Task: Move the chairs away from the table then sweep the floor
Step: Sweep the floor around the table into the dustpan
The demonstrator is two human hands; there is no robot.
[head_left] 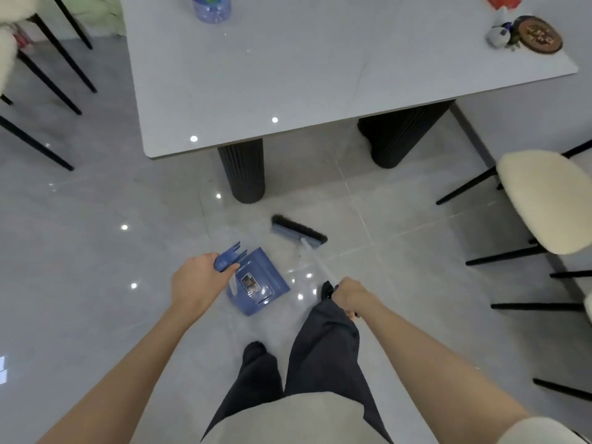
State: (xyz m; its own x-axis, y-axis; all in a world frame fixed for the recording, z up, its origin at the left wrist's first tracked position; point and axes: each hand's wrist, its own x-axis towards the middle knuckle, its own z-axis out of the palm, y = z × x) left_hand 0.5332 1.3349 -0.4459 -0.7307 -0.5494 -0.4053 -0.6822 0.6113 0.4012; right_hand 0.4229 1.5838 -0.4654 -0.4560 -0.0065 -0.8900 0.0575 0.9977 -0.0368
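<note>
I am standing on a glossy grey tiled floor that is throwing back small spots of light. Ahead of me a pale grey worktop is resting on fluted black legs, and a light wall is running along its right side.

On the worktop a blue bottle is sitting at the far edge. A round dark plaque is lying near the right corner with a small white object just beside it. A red item is cut off by the top of the view, so I cannot tell what it is.

The cream left chairs, on thin black legs, are standing well apart from the worktop. The cream right chair is standing off its near right corner, not touching it.

The broom head is lying on the tiles near the closest leg, apart from it, with the pale broom handle slanting back toward me. The blue dustpan is tilting just left of it, in front of my dark trousers; I cannot tell whether it is touching the floor.

The fingers of my left hand are curling tightly round the top of the dustpan's handle. The fingers of my right hand are wrapping fully round the upper end of the broom handle.
</note>
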